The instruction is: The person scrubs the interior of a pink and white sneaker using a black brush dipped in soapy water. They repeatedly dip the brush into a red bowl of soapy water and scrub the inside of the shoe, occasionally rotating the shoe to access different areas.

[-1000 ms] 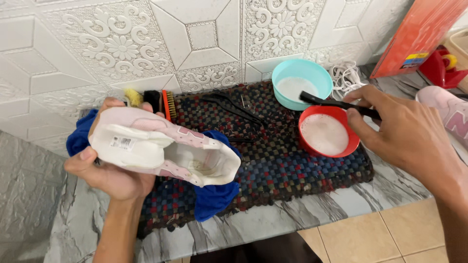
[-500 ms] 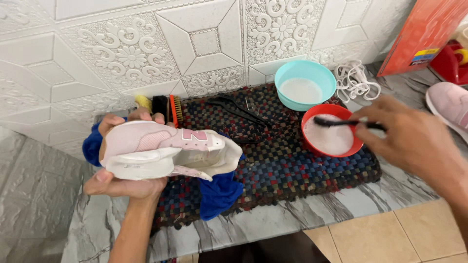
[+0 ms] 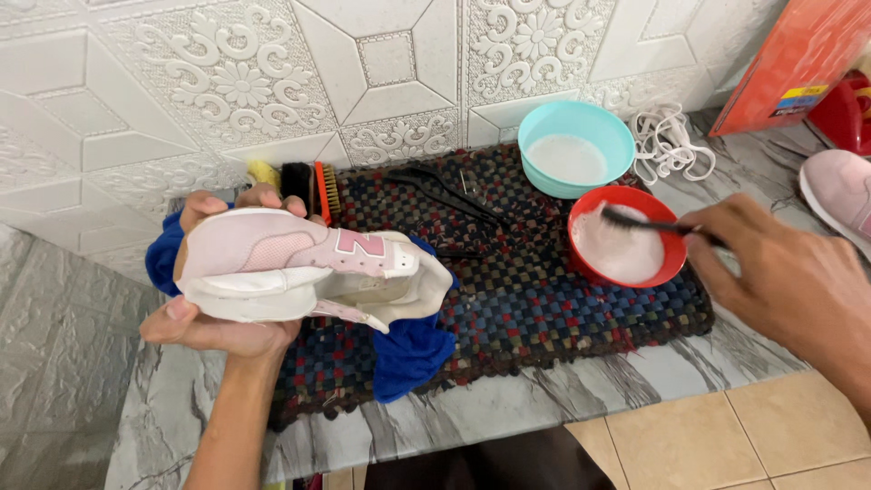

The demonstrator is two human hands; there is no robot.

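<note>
My left hand [image 3: 213, 318] grips a pink and white sneaker [image 3: 308, 268] on its side above a blue cloth [image 3: 408, 349] at the left of a dark woven mat [image 3: 544, 299]. My right hand [image 3: 780, 277] holds a small dark brush [image 3: 640, 220] whose bristles dip into white foam in a red bowl [image 3: 626, 247] on the mat's right side. A teal bowl [image 3: 576, 148] with white liquid stands just behind the red one.
A second pink sneaker [image 3: 839, 195] lies at the right edge. White laces [image 3: 671, 141] sit beside the teal bowl. Two brushes [image 3: 313, 191] stand behind the held shoe; black tools [image 3: 449, 191] lie on the mat. A red box [image 3: 789, 63] leans on the tiled wall.
My right hand has lowered the brush from above the red bowl into its foam. My left hand has turned the sneaker so its pink side faces up.
</note>
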